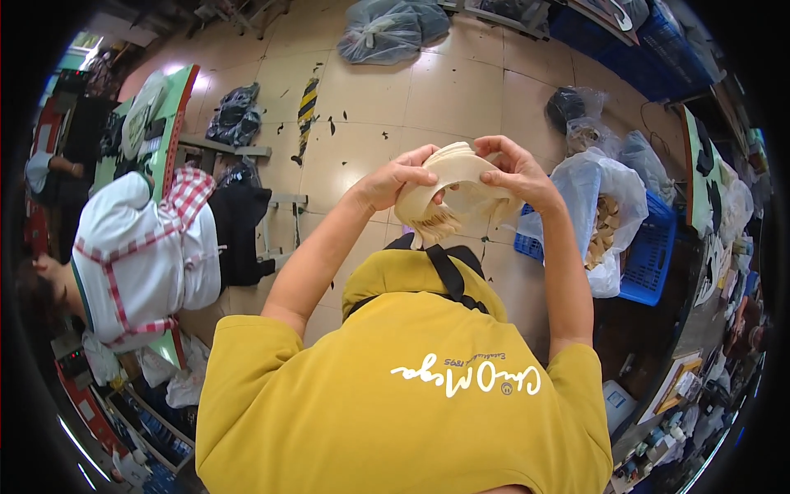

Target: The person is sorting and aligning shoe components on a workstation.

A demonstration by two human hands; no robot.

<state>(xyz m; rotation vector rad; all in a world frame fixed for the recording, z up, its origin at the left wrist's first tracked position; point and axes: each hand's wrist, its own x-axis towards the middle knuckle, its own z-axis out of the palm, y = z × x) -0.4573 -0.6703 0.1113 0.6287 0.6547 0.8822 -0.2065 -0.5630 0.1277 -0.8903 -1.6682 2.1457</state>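
A stack of thin cream-coloured curved cut pieces (457, 168), which look like fabric, is held up in front of my body. My left hand (397, 176) is closed on its left side, thumb on top and fingers behind. On the other side my right hand (523, 174) pinches the stack, its thumb against the face and its forefinger bent above the edge. Between the hands the stack bows into an arch. Its lower left end fans out into many separate layers. Some fingertips are hidden behind the pieces.
A blue crate (650, 262) stands to my right, beside a plastic-lined container with brown pieces (605, 226). Several plastic bags lie on the tiled floor (453, 86). At left, another person in white with red checks (148, 255) bends near a green-topped table (171, 119).
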